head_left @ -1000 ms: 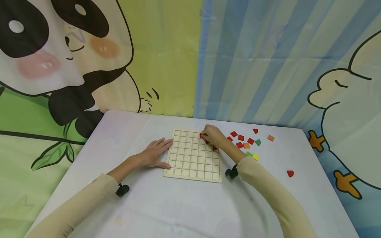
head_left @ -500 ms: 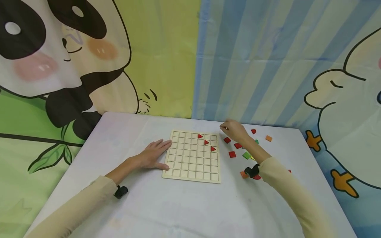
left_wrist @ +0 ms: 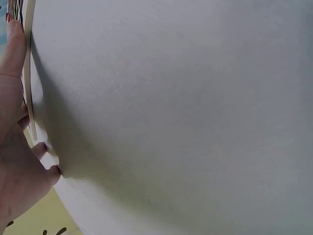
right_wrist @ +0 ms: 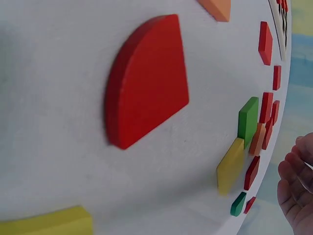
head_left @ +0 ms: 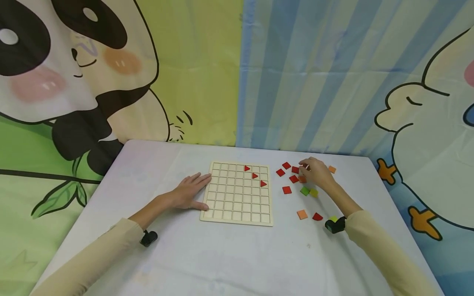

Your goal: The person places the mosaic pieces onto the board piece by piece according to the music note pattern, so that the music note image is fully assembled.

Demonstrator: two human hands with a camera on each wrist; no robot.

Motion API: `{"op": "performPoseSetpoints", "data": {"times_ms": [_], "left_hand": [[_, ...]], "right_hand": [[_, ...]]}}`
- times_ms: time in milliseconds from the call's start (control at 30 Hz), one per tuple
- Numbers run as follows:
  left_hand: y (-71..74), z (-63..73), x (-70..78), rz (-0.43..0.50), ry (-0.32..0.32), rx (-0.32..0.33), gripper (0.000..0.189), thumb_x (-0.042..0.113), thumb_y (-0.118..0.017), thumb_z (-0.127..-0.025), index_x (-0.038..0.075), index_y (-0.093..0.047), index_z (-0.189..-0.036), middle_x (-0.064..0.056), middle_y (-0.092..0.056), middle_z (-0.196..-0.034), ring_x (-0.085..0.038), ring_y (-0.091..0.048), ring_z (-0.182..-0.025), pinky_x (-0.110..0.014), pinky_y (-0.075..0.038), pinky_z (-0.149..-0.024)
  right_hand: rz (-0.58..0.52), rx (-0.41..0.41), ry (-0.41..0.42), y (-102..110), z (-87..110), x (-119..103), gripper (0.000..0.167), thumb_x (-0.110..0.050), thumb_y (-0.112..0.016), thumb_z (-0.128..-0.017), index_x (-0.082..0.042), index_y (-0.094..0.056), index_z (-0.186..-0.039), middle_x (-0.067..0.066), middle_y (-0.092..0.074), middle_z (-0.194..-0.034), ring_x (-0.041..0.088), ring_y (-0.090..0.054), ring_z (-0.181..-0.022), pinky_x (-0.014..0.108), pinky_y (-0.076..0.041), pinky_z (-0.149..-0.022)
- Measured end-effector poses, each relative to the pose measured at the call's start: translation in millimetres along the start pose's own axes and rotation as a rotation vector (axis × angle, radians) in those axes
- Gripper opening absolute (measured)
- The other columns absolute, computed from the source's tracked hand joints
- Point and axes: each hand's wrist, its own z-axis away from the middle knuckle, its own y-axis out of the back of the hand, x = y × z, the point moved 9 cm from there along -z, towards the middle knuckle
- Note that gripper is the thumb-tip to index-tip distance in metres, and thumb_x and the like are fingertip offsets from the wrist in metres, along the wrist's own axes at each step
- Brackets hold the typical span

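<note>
A pale wooden grid board (head_left: 237,201) lies on the table, with three red triangle tiles (head_left: 254,176) set in a diagonal near its back right corner. My left hand (head_left: 189,191) rests beside it with spread fingers, fingertips and thumb touching its left edge. To the right of the board, my right hand (head_left: 316,170) hovers over loose tiles, its fingers loosely bent. Nothing shows between those fingers in the right wrist view. Close under it are a red square tile (head_left: 295,169) and an orange tile (head_left: 302,179). Some tiles there are hidden by the hand.
Several red square tiles (head_left: 286,190) are scattered right of the board, with a green tile (head_left: 305,191) and a yellow tile (head_left: 313,193). Nearer the front lie an orange square (head_left: 302,214) and a red quarter-circle tile (right_wrist: 149,83). A printed curtain hangs behind the table.
My right hand has left the board's back row, where a red triangle now shows uncovered, and moved right over the loose tiles. My left hand stays at the board's edge.
</note>
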Motion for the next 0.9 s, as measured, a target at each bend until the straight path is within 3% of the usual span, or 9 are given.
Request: {"op": "performPoseSetpoints", "data": {"times_ms": [333,633,900], "left_hand": [[0.8,0.5,0.4,0.014,0.009,-0.007,0.107,0.064,-0.067,-0.078,0.011,-0.016,-0.156,-0.005,-0.013,-0.165,-0.041,-0.009,-0.15,-0.064,-0.012,-0.118],[1.2,0.3,1.6,0.005,0.016,-0.013,0.108,0.065,-0.066,-0.078,0.012,-0.015,-0.157,-0.005,-0.013,-0.165,-0.04,-0.008,-0.151,-0.062,-0.011,-0.118],[0.5,1.3,1.7,0.012,0.019,-0.013,0.108,0.065,-0.066,-0.078,0.012,-0.015,-0.157,-0.004,-0.013,-0.165,-0.039,-0.008,-0.151,-0.063,-0.011,-0.118]], "right_hand": [[0.006,-0.068,0.021,-13,-14.0,-1,0.03,-0.018,-0.063,-0.094,0.0,-0.066,-0.119,0.018,-0.063,-0.111,0.033,-0.061,-0.101,0.045,-0.055,-0.084],[0.017,-0.158,0.063,-25,-34.9,-11,0.035,-0.015,-0.061,-0.095,-0.002,-0.062,-0.127,0.022,-0.059,-0.123,0.036,-0.059,-0.11,0.047,-0.055,-0.09],[-0.02,-0.266,0.09,-40,-37.6,-22,0.039,-0.007,-0.06,-0.094,-0.003,-0.058,-0.133,0.02,-0.059,-0.131,0.036,-0.056,-0.117,0.049,-0.051,-0.098]]}}
